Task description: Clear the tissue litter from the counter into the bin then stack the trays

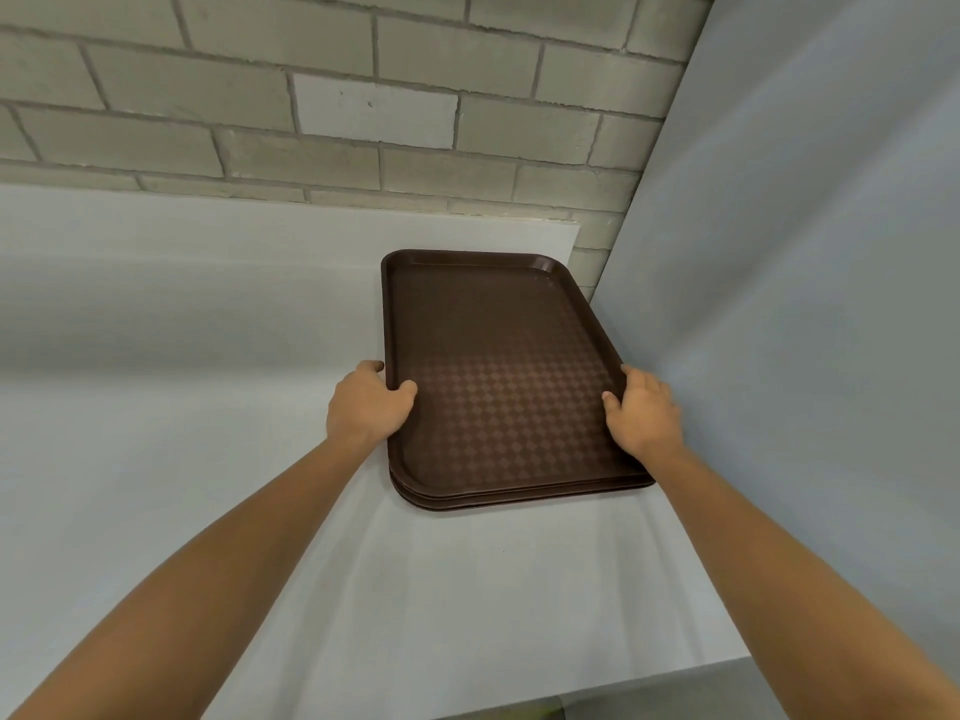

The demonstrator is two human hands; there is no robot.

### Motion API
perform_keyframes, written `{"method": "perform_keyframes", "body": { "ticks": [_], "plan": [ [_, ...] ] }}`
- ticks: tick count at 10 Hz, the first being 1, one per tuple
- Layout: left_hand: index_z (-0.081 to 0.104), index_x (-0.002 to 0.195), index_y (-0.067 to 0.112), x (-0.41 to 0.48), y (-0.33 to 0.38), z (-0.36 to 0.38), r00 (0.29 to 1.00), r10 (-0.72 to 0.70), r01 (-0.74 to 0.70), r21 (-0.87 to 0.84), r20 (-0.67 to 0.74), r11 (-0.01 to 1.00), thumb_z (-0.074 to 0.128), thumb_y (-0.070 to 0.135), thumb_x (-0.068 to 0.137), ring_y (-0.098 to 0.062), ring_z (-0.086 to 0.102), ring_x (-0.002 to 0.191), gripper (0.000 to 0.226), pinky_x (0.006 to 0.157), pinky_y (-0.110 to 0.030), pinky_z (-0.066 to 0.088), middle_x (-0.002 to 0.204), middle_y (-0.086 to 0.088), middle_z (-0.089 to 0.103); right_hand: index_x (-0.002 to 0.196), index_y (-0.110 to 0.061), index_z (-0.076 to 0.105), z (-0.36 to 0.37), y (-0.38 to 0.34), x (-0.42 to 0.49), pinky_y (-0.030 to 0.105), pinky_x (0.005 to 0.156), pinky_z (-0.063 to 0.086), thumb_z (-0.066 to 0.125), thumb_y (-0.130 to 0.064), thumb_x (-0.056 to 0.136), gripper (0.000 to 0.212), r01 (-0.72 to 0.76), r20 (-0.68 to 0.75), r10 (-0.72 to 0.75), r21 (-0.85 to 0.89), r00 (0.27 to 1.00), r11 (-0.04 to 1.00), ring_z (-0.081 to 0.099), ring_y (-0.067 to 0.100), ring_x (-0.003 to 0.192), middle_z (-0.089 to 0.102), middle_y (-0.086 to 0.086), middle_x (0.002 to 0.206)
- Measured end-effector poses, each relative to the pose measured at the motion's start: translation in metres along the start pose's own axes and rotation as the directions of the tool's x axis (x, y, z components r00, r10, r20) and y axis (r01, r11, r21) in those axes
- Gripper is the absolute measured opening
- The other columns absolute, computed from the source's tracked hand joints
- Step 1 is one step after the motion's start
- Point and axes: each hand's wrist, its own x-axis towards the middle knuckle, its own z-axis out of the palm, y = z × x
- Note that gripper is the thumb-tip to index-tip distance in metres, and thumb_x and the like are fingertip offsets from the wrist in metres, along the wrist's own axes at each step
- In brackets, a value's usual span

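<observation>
**On the white counter (182, 407), two hands grip the top tray (493, 345)**

At far left we see the counter run back to a brick wall (260, 96). Moving right, we come to the left hand (366, 402), which grips the top tray's left long edge near its front corner. The thumb lies over the rim on the patterned inner face, and the other fingers curl round the outside of the rim, mostly hidden from us.

Between the hands is the brown tray itself, lengthwise away from us, uppermost on a stack of trays (467, 504). At the near edge we make out the rims of two more trays showing just beneath it. We cannot tell whether it rests fully on them or sits slightly raised.

Next comes the right hand (644, 415), holding the opposite long edge. Its thumb is on the inner face and its fingers are bent over the rim.

Just beside that hand, at far right, a grey panel (831, 252) rises along the counter's end, close to the stack.
</observation>
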Motion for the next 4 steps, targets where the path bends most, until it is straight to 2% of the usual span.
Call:
{"method": "perform_keyframes", "body": {
  "ticks": [1,4],
  "plan": [
    [0.042,0.137,0.014,-0.001,-0.002,-0.006,0.999,0.029,-0.029,-0.010,-0.023,1.000,0.057,0.040,0.088,-0.030,0.057,0.113,0.058,0.098,-0.040,0.045,0.125,-0.011,0.059,0.143,-0.013,0.032,0.001,-0.011,-0.006,0.043,0.111,0.027,0.045,-0.031,0.096,0.052,0.028,-0.030,-0.029,-0.012,0.999,1.000,0.030,0.027,0.135,0.038,0.008,0.145],
    [0.046,0.132,0.015,-0.007,-0.014,-0.038,0.986,0.147,-0.150,-0.026,-0.081,0.988,0.062,0.038,0.086,-0.027,0.057,0.111,0.054,0.093,-0.037,0.047,0.129,-0.010,0.054,0.140,-0.016,0.037,0.004,-0.056,-0.033,0.045,0.112,0.026,0.047,-0.034,0.095,0.049,0.093,-0.040,-0.093,-0.002,0.995,0.996,0.030,0.026,0.136,0.039,0.007,0.145]
  ]
}}
